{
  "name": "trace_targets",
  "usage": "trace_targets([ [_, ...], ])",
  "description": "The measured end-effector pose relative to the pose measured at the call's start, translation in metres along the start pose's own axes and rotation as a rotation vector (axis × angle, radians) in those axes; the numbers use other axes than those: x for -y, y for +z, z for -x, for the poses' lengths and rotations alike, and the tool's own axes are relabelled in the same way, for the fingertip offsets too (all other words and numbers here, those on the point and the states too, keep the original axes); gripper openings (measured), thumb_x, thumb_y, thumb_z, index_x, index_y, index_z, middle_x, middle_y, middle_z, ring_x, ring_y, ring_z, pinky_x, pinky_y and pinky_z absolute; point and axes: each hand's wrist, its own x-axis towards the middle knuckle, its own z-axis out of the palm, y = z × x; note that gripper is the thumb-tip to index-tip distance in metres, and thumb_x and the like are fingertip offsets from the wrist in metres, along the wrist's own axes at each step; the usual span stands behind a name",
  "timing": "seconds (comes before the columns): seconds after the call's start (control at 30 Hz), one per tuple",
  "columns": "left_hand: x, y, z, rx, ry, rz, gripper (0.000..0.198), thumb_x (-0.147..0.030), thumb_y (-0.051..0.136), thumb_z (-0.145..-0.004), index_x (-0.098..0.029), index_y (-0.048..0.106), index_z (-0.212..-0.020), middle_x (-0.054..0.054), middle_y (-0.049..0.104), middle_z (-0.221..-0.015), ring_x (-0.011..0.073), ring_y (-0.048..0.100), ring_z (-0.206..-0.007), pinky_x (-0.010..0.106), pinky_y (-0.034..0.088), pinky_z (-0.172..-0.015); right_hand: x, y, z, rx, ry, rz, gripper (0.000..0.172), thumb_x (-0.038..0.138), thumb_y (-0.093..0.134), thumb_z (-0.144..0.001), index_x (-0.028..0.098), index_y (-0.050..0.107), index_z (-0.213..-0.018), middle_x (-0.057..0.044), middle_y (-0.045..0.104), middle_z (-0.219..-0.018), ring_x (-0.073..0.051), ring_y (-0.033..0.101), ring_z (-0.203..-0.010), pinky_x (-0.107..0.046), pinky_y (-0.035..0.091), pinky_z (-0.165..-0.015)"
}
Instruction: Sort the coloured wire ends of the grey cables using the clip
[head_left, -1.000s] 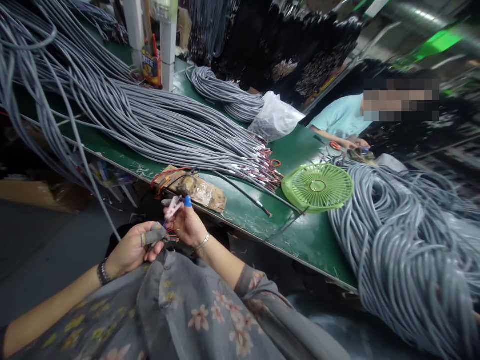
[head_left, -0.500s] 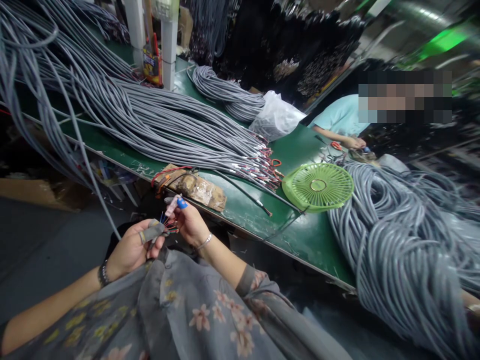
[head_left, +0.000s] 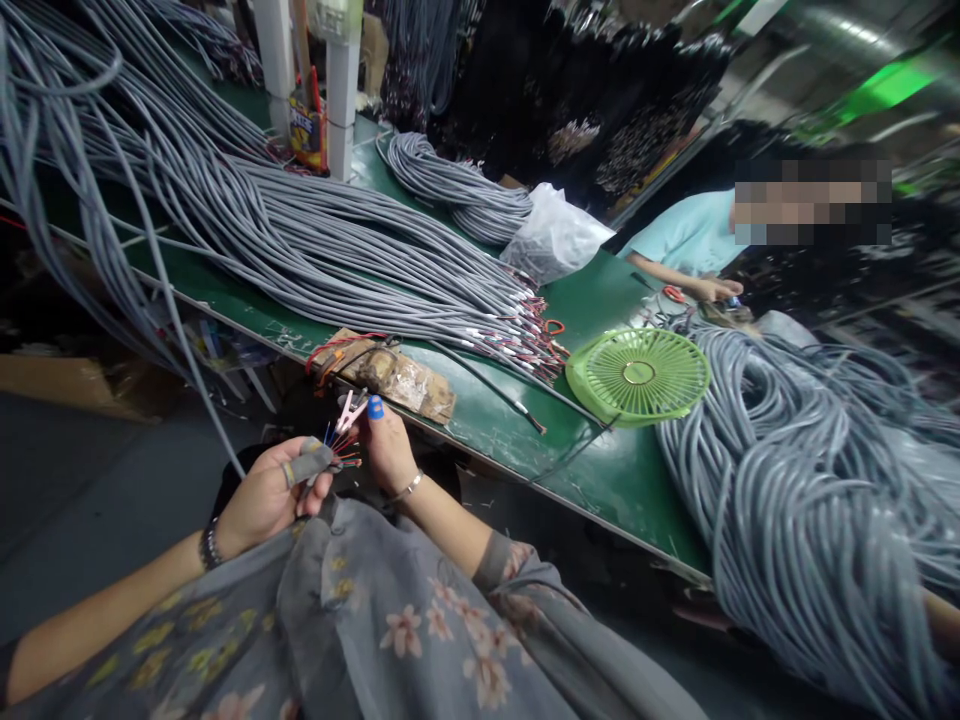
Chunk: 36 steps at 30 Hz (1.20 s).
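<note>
My left hand [head_left: 271,492] is closed around the end of a grey cable [head_left: 196,372], with grey tape on its fingers. Thin coloured wires [head_left: 345,450], among them red, blue and green, fan out past its fingertips. Close beside them, my right hand [head_left: 390,450] is closed on a small pink V-shaped clip [head_left: 350,412], its two arms spread apart. Blue tape wraps one right fingertip. The clip's lower part sits against the wires, and whether it grips one is too small to tell.
A long bundle of grey cables [head_left: 360,250] lies across the green table [head_left: 480,425]. Near its front edge is a taped wooden block [head_left: 405,380]. A green fan [head_left: 637,372] stands right of it, beside heaped cable coils [head_left: 795,500]. A co-worker [head_left: 682,235] sits across the table.
The pink clip, earlier blurred and narrow, now shows its two arms apart. My right hand has moved slightly right and down, and the wires are more spread. My left hand stays nearly in place.
</note>
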Motion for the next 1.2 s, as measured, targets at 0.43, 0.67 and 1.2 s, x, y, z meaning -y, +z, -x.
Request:
trace_targets([
  [0.43,0.005,-0.002,-0.006,0.004,-0.019,-0.013,0.044,-0.041,0.093,-0.04,-0.016,0.06,-0.057,-0.003,0.061,-0.042,0.0057,0.046,-0.031,0.014,0.033,-0.033,0.008,0.009,-0.007,0.062,0.35,-0.361,0.042,0.058,0.067,-0.087,0.016,0.068,-0.081,-0.001,0.066,-0.069,-0.012,0.058,-0.059,-0.022,0.05,-0.055],
  [0.67,0.005,-0.003,0.006,-0.004,-0.009,0.004,0.049,-0.047,0.096,-0.037,-0.016,0.063,-0.057,-0.002,0.061,-0.042,0.0061,0.047,-0.032,0.015,0.036,-0.033,0.011,0.007,-0.002,0.124,0.345,-0.347,0.04,0.058,0.065,-0.088,0.018,0.066,-0.082,-0.002,0.068,-0.072,-0.011,0.059,-0.06,-0.02,0.049,-0.053],
  [1.2,0.005,0.004,0.001,-0.042,0.093,0.052,0.034,-0.03,0.089,-0.046,-0.016,0.063,-0.062,-0.003,0.062,-0.045,0.0073,0.049,-0.034,0.016,0.036,-0.035,0.014,0.005,0.003,0.17,0.224,-0.222,0.041,0.054,0.079,-0.074,0.017,0.063,-0.073,0.002,0.059,-0.065,-0.008,0.049,-0.054,-0.019,0.043,-0.049],
])
